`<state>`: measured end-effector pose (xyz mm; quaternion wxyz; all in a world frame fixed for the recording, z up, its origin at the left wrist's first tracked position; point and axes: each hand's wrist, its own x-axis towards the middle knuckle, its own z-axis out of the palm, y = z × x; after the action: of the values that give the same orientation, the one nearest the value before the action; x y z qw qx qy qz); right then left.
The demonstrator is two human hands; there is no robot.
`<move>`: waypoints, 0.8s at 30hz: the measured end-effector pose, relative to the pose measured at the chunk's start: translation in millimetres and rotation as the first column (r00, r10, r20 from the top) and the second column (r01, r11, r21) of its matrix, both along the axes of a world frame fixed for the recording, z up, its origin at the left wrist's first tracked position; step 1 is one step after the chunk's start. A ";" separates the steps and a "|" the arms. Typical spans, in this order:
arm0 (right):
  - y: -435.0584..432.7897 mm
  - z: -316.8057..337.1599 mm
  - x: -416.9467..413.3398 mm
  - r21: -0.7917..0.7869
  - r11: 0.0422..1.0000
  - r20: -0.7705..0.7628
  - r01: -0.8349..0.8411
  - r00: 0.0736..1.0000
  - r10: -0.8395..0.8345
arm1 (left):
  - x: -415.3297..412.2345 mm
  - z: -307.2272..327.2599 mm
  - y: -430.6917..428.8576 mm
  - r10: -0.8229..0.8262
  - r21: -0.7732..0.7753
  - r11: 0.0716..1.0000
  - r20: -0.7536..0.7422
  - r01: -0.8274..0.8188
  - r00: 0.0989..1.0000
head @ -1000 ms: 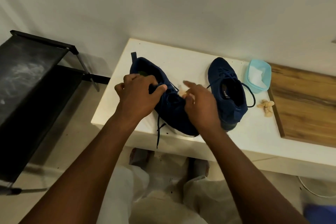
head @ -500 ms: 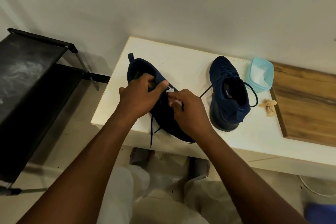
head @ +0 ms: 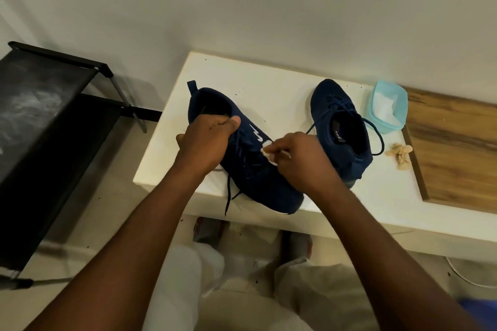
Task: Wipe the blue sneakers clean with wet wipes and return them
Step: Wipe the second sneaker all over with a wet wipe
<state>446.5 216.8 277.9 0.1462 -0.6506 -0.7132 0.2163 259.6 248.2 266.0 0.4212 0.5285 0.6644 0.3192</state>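
Observation:
Two dark blue sneakers stand on a white table (head: 269, 75). The near sneaker (head: 258, 174) lies with its toe toward me, a white logo showing on its side. My left hand (head: 207, 142) grips its collar and tongue. My right hand (head: 298, 158) pinches a small crumpled wet wipe (head: 269, 152) against the sneaker's side near the laces. The second sneaker (head: 341, 129) rests to the right, untouched, its laces loose. A light blue tub of wipes (head: 388, 109) stands behind it.
A used, soiled wipe (head: 399, 154) lies on the table beside a wooden board (head: 457, 153) at the right. A black metal shoe rack (head: 45, 126) stands on the floor to the left. The wall is right behind the table.
My right hand has slid the wipe rightward along the sneaker's side, uncovering the white logo. My left hand keeps its grip on the collar.

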 end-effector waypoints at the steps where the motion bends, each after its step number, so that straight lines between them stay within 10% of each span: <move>1: -0.5 2.3 -0.8 0.025 0.999 -0.084 0.045 0.996 -0.043 | 0.4 1.1 0.7 0.007 -0.008 1.000 0.015 -0.007 1.000; 6: -1.0 6.1 -41.8 0.294 0.956 -0.221 -0.001 0.973 0.069 | 4.7 0.5 2.6 0.034 -0.038 0.999 0.033 -0.033 0.999; 11: -8.7 3.5 -14.6 -0.016 0.999 -0.048 -0.047 0.998 0.047 | 4.4 0.7 -4.3 0.044 -0.007 0.999 0.060 -0.044 0.997; 16: -0.8 14.5 -38.8 0.355 0.935 -0.143 0.019 0.989 0.034 | 13.0 5.7 1.2 0.065 -0.036 0.997 0.087 -0.062 0.994; 24: -18.0 6.3 -4.4 0.049 0.998 0.048 -0.039 0.998 0.037 | 15.0 4.9 -3.9 0.105 -0.039 0.994 0.091 -0.102 0.990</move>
<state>442.1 198.8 284.2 0.1416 -0.6378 -0.7339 0.1857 274.6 244.3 271.0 0.4436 0.4704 0.6760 0.3535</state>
